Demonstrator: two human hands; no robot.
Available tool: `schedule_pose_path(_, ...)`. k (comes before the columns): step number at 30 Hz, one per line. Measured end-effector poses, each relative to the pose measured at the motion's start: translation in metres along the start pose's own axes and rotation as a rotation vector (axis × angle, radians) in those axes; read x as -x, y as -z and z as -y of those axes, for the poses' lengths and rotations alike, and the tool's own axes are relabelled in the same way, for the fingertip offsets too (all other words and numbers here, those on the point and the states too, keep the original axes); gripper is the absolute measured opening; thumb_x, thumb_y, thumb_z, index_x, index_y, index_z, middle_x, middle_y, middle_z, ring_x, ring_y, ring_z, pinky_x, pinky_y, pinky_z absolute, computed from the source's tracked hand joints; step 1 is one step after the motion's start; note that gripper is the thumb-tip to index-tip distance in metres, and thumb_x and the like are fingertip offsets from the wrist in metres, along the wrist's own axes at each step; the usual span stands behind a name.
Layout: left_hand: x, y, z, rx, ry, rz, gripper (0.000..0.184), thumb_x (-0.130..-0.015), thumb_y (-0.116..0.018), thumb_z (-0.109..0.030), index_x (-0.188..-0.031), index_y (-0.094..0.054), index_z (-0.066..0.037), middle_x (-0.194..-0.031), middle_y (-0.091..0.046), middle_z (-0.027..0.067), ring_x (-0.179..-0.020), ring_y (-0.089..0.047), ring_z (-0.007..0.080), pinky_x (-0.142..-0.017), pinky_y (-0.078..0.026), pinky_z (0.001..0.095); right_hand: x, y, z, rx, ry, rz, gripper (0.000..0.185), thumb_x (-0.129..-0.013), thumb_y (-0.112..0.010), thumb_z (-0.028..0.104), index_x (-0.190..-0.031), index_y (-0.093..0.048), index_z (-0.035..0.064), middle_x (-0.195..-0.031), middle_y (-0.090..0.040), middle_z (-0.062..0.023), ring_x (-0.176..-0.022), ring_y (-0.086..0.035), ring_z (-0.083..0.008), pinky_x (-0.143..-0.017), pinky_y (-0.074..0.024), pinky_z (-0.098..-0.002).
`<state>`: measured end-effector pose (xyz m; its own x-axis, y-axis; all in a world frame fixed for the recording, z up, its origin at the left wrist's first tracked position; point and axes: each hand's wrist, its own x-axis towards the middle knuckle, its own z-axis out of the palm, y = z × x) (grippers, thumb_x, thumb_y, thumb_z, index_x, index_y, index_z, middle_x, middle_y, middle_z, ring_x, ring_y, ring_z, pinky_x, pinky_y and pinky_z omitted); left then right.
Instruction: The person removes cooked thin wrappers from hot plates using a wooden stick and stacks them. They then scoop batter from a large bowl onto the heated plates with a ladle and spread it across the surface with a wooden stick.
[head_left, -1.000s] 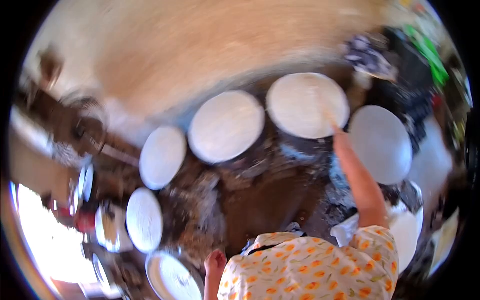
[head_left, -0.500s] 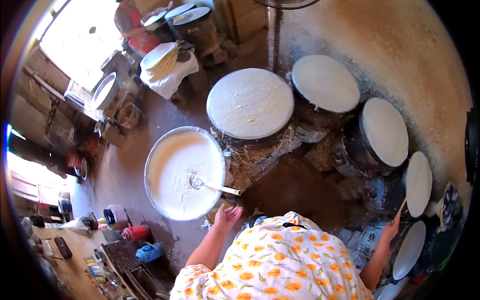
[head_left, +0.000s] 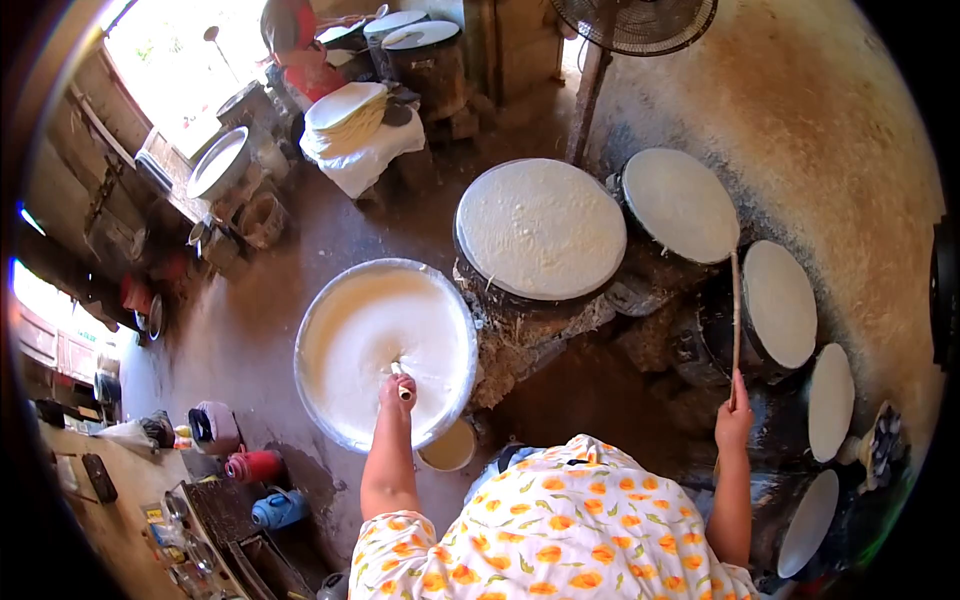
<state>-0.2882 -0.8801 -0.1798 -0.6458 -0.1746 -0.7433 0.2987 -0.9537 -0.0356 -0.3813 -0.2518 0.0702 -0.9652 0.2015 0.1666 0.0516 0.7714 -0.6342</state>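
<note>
My left hand (head_left: 397,390) is closed around the handle of a ladle (head_left: 397,369), whose bowl is sunk out of sight in white batter. The batter fills a wide basin (head_left: 301,330) low in front of me. In my right hand (head_left: 734,424) is a long thin wooden stick (head_left: 737,315), held nearly upright. Its tip reaches the near edge of a round griddle (head_left: 680,205) coated in white; whether it touches cannot be told. A larger griddle (head_left: 540,228), covered with a lumpy white layer, stands beyond the basin.
More round griddles (head_left: 780,303) curve along the wall at right. A small bucket (head_left: 449,446) stands beside the basin. A stack of flatbreads (head_left: 345,112) lies on a white cloth. A fan (head_left: 640,20) stands behind. Flasks (head_left: 281,509) are at lower left; a person (head_left: 300,60) is at the back.
My left hand has gone from open beside the basin to gripping the ladle, which is now upright. My right hand has swung the stick inward, from a right-hand griddle to the second one.
</note>
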Motion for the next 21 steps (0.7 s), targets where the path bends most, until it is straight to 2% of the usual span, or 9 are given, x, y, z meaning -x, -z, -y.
schedule_pose_path(3, 0.009, -0.017, -0.011, -0.043, -0.029, -0.009, 0.018, -0.093, -0.039, -0.017, -0.077, -0.039, -0.009, -0.060, -0.039, -0.0010, -0.045, -0.039, 0.0098, -0.039, -0.034, 0.0227, 0.004, -0.011, 0.021, -0.039, -0.032, 0.106, 0.060, -0.078, -0.044, -0.010, -0.132, -0.049, 0.0144, -0.118, -0.059, -0.0192, -0.108, -0.060, -0.0281, -0.079, -0.0471, -0.0293)
schedule_pose_path(5, 0.023, -0.015, -0.013, 0.108, 0.093, 0.226, 0.016, -0.093, -0.039, -0.017, -0.080, -0.039, -0.007, -0.062, -0.040, -0.0010, -0.049, -0.042, 0.0099, -0.041, -0.035, 0.0234, 0.002, -0.026, 0.006, -0.074, 0.168, 0.072, 0.059, -0.077, -0.045, -0.010, -0.131, -0.050, 0.0135, -0.117, -0.059, -0.0206, -0.107, -0.060, -0.0299, -0.082, -0.0474, -0.0307)
schedule_pose_path(7, 0.043, -0.019, -0.012, 0.013, 0.060, 0.300, 0.014, -0.094, -0.038, -0.015, -0.083, -0.040, -0.005, -0.064, -0.040, -0.0004, -0.052, -0.042, 0.0100, -0.042, -0.036, 0.0235, 0.001, -0.030, 0.015, -0.067, 0.138, 0.145, 0.058, -0.076, -0.045, -0.012, -0.130, -0.051, 0.0104, -0.118, -0.058, -0.0212, -0.109, -0.058, -0.0327, -0.085, -0.0471, -0.0330)
schedule_pose_path(9, 0.085, -0.035, -0.004, -0.012, 0.125, 0.418, 0.016, -0.094, -0.037, -0.014, -0.087, -0.040, 0.000, -0.065, -0.038, 0.0000, -0.049, -0.041, 0.0110, -0.042, -0.037, 0.0259, -0.004, -0.036, 0.019, -0.111, 0.182, 0.202, 0.058, -0.076, -0.044, -0.012, -0.129, -0.051, 0.0092, -0.117, -0.059, -0.0209, -0.110, -0.057, -0.0325, -0.086, -0.0467, -0.0322)
schedule_pose_path(10, 0.101, -0.039, -0.004, -0.115, 0.088, 0.450, 0.021, -0.096, -0.036, -0.015, -0.096, -0.040, 0.005, -0.066, -0.037, -0.0005, -0.049, -0.040, 0.0100, -0.041, -0.037, 0.0251, -0.007, -0.040, 0.020, -0.128, 0.187, 0.209, 0.058, -0.076, -0.044, -0.012, -0.129, -0.051, 0.0092, -0.117, -0.059, -0.0209, -0.110, -0.057, -0.0325, -0.086, -0.0467, -0.0322)
schedule_pose_path(11, 0.120, -0.042, -0.001, -0.119, 0.065, 0.449, 0.021, -0.096, -0.036, -0.015, -0.096, -0.040, 0.005, -0.066, -0.037, -0.0005, -0.049, -0.040, 0.0100, -0.041, -0.037, 0.0251, -0.010, -0.044, 0.022, -0.156, 0.206, 0.235, 0.058, -0.076, -0.044, -0.012, -0.129, -0.051, 0.0086, -0.118, -0.059, -0.0203, -0.111, -0.057, -0.0321, -0.087, -0.0463, -0.0319)
schedule_pose_path(14, 0.187, -0.060, 0.020, -0.204, 0.001, 0.487, 0.032, -0.097, -0.036, -0.017, -0.112, -0.038, 0.011, -0.068, -0.038, 0.0001, -0.049, -0.040, 0.0087, -0.038, -0.038, 0.0237, -0.018, -0.061, 0.020, -0.222, 0.275, 0.305, 0.057, -0.076, -0.043, -0.013, -0.129, -0.051, 0.0074, -0.119, -0.059, -0.0191, -0.112, -0.056, -0.0312, -0.089, -0.0454, -0.0313)
schedule_pose_path(19, 0.290, -0.094, 0.053, -0.329, -0.145, 0.537, 0.036, -0.098, -0.036, -0.017, -0.119, -0.036, 0.012, -0.070, -0.039, 0.0017, -0.047, -0.040, 0.0071, -0.035, -0.038, 0.0212, -0.030, -0.079, 0.027, -0.286, 0.302, 0.431, 0.056, -0.075, -0.042, -0.014, -0.128, -0.051, 0.0043, -0.122, -0.058, -0.0181, -0.115, -0.055, -0.0302, -0.093, -0.0437, -0.0313)
schedule_pose_path(21, 0.329, -0.114, 0.062, -0.493, -0.282, 0.539, 0.032, -0.096, -0.043, -0.014, -0.116, -0.044, 0.011, -0.067, -0.039, 0.0008, -0.044, -0.038, 0.0059, -0.034, -0.035, 0.0194, -0.035, -0.088, 0.026, -0.297, 0.362, 0.437, 0.056, -0.075, -0.042, -0.014, -0.127, -0.051, 0.0041, -0.121, -0.058, -0.0182, -0.114, -0.055, -0.0304, -0.093, -0.0439, -0.0318)
